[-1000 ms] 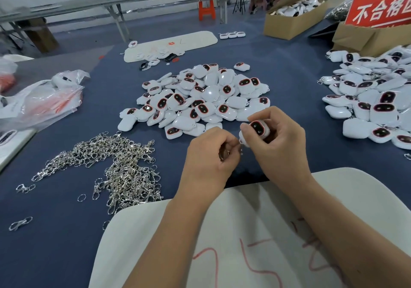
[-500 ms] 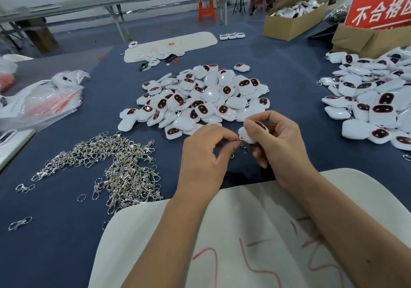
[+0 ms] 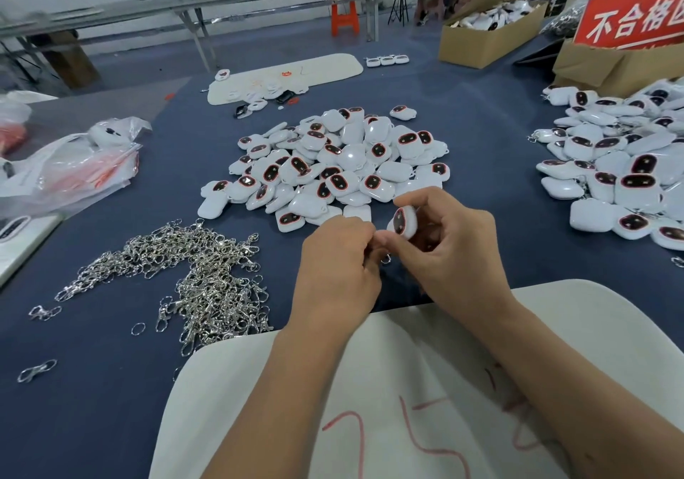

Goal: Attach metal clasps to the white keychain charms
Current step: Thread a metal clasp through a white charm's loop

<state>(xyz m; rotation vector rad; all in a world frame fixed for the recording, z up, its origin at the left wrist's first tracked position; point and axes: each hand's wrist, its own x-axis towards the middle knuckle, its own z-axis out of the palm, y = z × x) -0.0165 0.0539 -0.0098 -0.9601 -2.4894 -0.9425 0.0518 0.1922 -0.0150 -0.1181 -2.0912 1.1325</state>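
My right hand (image 3: pixel 449 252) pinches one white charm (image 3: pixel 403 221) with a dark, red-rimmed oval face, held on edge above the blue table. My left hand (image 3: pixel 338 271) is closed against it, fingertips pinched at the charm's lower corner on a metal clasp (image 3: pixel 385 258), of which only a small ring shows below the fingers. A heap of loose white charms (image 3: pixel 333 167) lies just beyond my hands. A tangled pile of silver clasps (image 3: pixel 200 278) lies to the left.
A second heap of charms (image 3: pixel 622 167), some with clasps on, fills the right side. A white foam sheet (image 3: pixel 407 386) lies under my forearms. Plastic bags (image 3: pixel 70 167) sit at the left, cardboard boxes (image 3: pixel 485 41) and a red sign (image 3: pixel 633 19) at the back right.
My hands have stayed together over the same spot. The right hand has turned the charm from face-up onto its edge, and the left fingertips have closed tighter at its corner.
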